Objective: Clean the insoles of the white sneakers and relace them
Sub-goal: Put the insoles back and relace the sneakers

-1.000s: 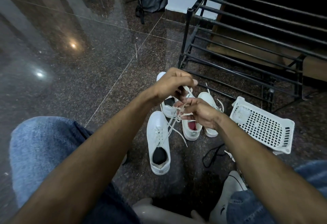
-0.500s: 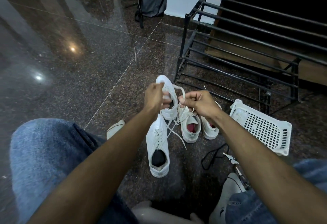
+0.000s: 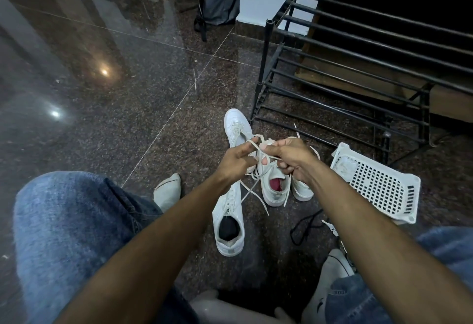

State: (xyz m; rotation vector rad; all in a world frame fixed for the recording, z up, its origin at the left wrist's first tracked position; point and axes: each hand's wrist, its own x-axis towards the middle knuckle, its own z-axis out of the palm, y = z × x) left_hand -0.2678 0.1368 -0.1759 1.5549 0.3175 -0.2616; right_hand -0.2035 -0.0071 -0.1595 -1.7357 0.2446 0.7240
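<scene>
Pinching white lace [image 3: 256, 144] between left hand [image 3: 236, 162], right hand [image 3: 290, 158], above sneaker [image 3: 275, 185]

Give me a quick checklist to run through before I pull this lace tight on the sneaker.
1. Left hand has a grip on the white lace: ok.
2. Right hand pinches the same lace: ok.
3. Sneaker with the red lining sits upright on the floor: ok.
4. Lace through every eyelet: cannot tell, the hands cover them.
5. Loose lace ends free of the nearer sneaker: not ok, they trail across it.
6. Insole clean: cannot tell.
</scene>
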